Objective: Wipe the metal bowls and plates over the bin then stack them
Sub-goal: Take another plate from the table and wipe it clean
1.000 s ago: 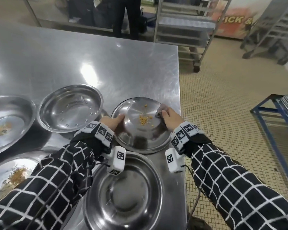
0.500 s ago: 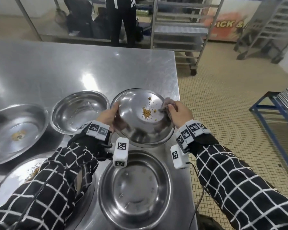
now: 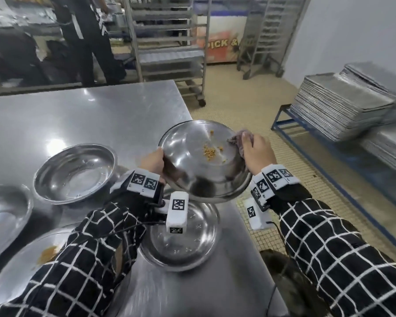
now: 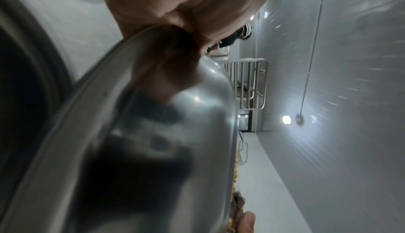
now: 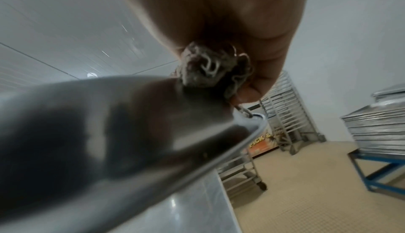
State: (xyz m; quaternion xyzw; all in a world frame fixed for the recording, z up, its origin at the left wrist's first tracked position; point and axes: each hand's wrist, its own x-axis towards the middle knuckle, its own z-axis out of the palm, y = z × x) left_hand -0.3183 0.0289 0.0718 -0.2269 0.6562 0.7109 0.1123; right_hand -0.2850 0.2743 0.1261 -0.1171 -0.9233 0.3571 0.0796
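A metal bowl (image 3: 192,161) with yellow food crumbs (image 3: 209,152) is held in the air, tilted, over the right edge of the steel table (image 3: 89,115). My left hand (image 3: 152,162) grips its left rim, thumb on the inside. My right hand (image 3: 256,152) pinches a crumpled grey cloth (image 3: 234,139) against the bowl's right rim. The left wrist view shows fingers (image 4: 166,67) under the bowl (image 4: 153,150). In the right wrist view the cloth (image 5: 210,67) is bunched in my right hand (image 5: 230,11) at the bowl's (image 5: 109,124) edge.
An empty bowl (image 3: 183,243) sits below the lifted one, and another (image 3: 74,172) to the left. More dishes with residue (image 3: 32,255) lie at the near left. A dark bin-like shape (image 3: 284,271) is beside the table. Stacked trays (image 3: 343,104) on a blue frame stand right.
The bowl with crumbs has come up off the table and moved right, toward the table's edge, held by both hands. The cloth stays at its right rim.
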